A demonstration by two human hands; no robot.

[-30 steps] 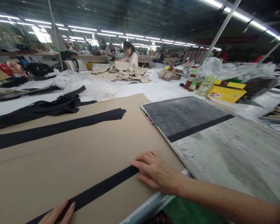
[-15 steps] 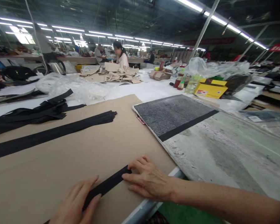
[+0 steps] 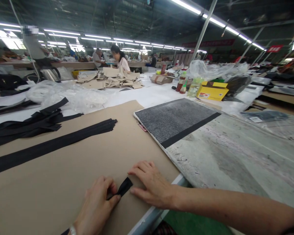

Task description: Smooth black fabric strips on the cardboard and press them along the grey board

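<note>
A black fabric strip [image 3: 123, 187] lies on the tan board [image 3: 63, 169] near the table's front edge; only its end shows. My left hand [image 3: 98, 204] covers most of the strip, its fingers curled and pinching the strip near that end. My right hand [image 3: 153, 184] lies flat on the board just right of the strip's tip, fingers spread, touching it. A stack of long black strips [image 3: 51, 143] crosses the board farther back.
A loose pile of black strips [image 3: 31, 122] lies at the back left beside crumpled clear plastic [image 3: 71, 94]. A grey pad with a black strip [image 3: 176, 119] sits right of the board. A yellow box [image 3: 212, 90], bottles and seated workers are beyond.
My left hand has slid right along the black strip toward my right hand and now pinches it near its end. The view has shifted slightly right.
</note>
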